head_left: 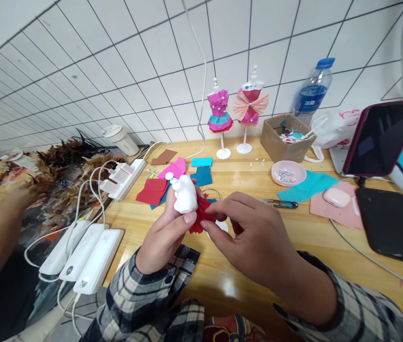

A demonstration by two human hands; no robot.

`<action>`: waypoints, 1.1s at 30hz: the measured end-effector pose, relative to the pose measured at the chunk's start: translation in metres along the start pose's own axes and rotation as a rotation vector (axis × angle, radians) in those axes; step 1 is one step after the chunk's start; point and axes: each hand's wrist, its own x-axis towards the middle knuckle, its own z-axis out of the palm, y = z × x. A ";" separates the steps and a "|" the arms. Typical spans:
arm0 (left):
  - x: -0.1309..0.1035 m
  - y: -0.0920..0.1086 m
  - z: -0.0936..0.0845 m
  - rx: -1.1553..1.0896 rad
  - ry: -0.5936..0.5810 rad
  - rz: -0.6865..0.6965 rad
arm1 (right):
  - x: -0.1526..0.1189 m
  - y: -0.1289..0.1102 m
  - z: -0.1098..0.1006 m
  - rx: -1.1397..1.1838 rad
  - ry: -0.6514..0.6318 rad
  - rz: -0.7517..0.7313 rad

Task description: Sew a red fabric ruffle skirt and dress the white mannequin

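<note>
In my left hand (167,225) is a small white mannequin (186,195), tilted with its neck toward the upper left. The thumb presses near its lower body, where a gathered red crepe paper skirt (197,221) hangs. My right hand (254,232) pinches the skirt's right edge between thumb and forefinger. The mannequin's round white base (222,228) shows partly behind the right fingers. Beyond my hands lie red paper (152,191), pink paper (173,167) and blue paper (201,175). Thread snips (280,203) rest just past the right knuckles.
Two dressed mannequins (220,116) stand by the tiled wall. To their right are a cardboard box (285,140), a pink dish (288,174) of small beads, a bottle (313,90) and phones (396,223). White power banks (98,261) with cables lie left, near another person's arm (2,223) and brown feathers (69,161).
</note>
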 end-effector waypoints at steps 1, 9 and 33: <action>0.000 0.000 0.001 -0.003 -0.001 0.003 | 0.000 0.000 0.001 -0.001 -0.001 0.000; 0.000 0.001 0.011 -0.053 0.009 -0.002 | -0.005 0.000 0.010 0.001 0.041 -0.010; 0.000 -0.002 0.010 0.006 0.004 0.048 | 0.000 0.007 0.001 0.028 -0.013 0.008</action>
